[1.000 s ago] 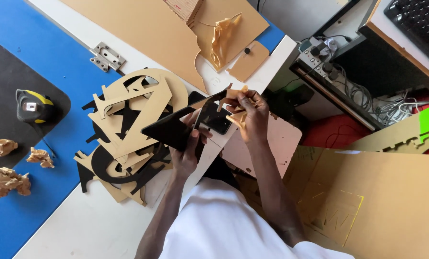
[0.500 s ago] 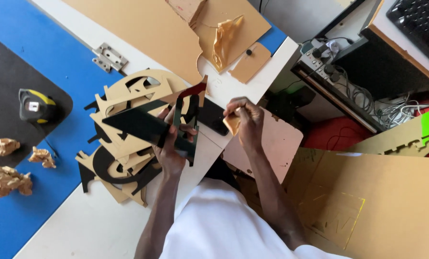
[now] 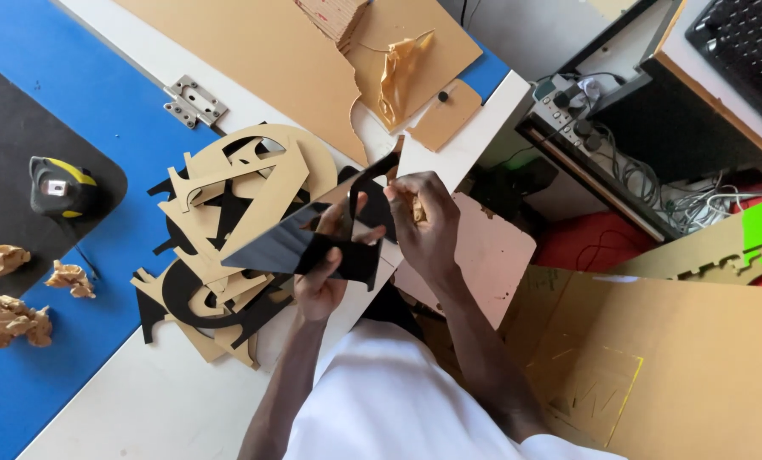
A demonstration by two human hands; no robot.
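Both hands back together on the black cut-out piece

Half a second ago the right hand (image 3: pixel 423 226) sat apart at the right; now it meets the left hand (image 3: pixel 326 273) over the glossy black cut-out piece (image 3: pixel 300 247). Left fingers clamp its near edge, holding it tilted above the pile of tan and black cut-outs (image 3: pixel 228 230). Right fingers pinch narrowly at its far upright part, wrist bent, forearm running near-right.

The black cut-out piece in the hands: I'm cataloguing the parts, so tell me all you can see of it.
The black cut-out piece is a flat, glossy, dark sheet with angular edges and a curved arm rising at its right end. It is held tilted above the pile of tan and black cut shapes. The left hand grasps it from below; the right hand pinches its upper part.
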